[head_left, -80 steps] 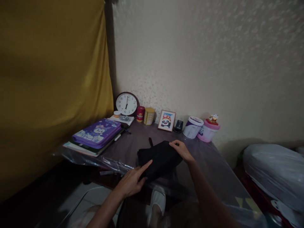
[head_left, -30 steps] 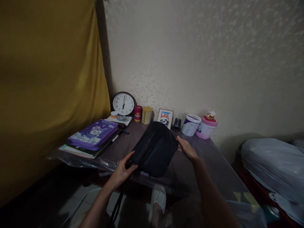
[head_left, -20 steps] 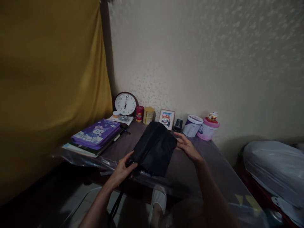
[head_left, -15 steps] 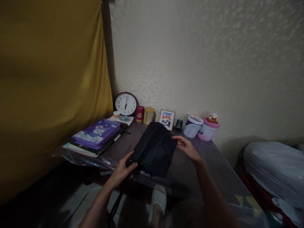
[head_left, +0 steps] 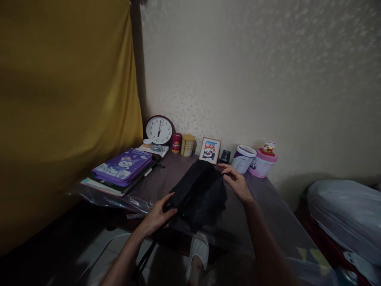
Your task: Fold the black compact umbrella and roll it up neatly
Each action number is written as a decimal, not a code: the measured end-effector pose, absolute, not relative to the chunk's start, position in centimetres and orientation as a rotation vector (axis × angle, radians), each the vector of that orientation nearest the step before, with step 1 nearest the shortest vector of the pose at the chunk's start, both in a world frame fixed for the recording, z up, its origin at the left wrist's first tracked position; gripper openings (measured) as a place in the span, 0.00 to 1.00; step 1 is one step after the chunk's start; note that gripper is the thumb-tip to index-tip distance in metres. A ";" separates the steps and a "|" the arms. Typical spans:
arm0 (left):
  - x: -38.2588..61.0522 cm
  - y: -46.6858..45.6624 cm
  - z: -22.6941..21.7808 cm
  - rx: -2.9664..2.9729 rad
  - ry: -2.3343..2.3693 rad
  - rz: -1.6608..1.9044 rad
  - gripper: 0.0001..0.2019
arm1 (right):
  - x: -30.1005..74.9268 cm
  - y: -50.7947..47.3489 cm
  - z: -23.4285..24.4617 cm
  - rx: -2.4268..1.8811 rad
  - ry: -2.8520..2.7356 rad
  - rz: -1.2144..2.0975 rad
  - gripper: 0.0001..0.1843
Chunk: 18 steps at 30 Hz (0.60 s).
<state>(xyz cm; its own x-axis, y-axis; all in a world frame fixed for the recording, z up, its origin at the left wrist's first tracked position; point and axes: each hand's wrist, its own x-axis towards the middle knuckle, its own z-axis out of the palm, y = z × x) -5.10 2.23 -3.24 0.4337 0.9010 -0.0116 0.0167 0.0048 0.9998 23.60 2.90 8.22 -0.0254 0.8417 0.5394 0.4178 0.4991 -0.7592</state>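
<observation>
A black folding umbrella (head_left: 199, 194), its fabric loose and in folds, lies slanting over the table's front part. My left hand (head_left: 159, 214) is closed around its near left end, thumb and fingers on either side; what lies inside that grip is mostly hidden. A dark strap (head_left: 145, 256) hangs below this hand. At the umbrella's far right side, my right hand (head_left: 236, 182) pinches the edge of the fabric between thumb and fingers.
A purple case (head_left: 123, 167) lies on books at the left. Along the wall stand a clock (head_left: 160, 130), a red can (head_left: 176, 143), a yellow can (head_left: 187, 145), a picture frame (head_left: 210, 151) and two tubs (head_left: 243, 159). A yellow curtain (head_left: 68, 99) hangs left.
The umbrella's fabric has flattened and spread toward the right and the front edge. My right hand has shifted slightly right, its fingers now drawn together on the fabric's edge.
</observation>
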 end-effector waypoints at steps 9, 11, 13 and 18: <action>-4.7 1.7 -3.3 1.468 0.819 0.721 0.31 | 22.5 3.7 8.1 -1.065 -1.612 0.529 0.06; -4.6 1.6 -3.1 1.493 0.819 0.694 0.30 | 22.4 4.2 7.9 -1.090 -1.609 0.524 0.07; -4.5 1.4 -3.0 1.508 0.819 0.681 0.30 | 22.2 4.6 7.5 -1.141 -1.588 0.534 0.08; -4.3 1.3 -2.9 1.499 0.824 0.703 0.30 | 22.4 4.8 7.1 -1.241 -1.567 0.539 0.10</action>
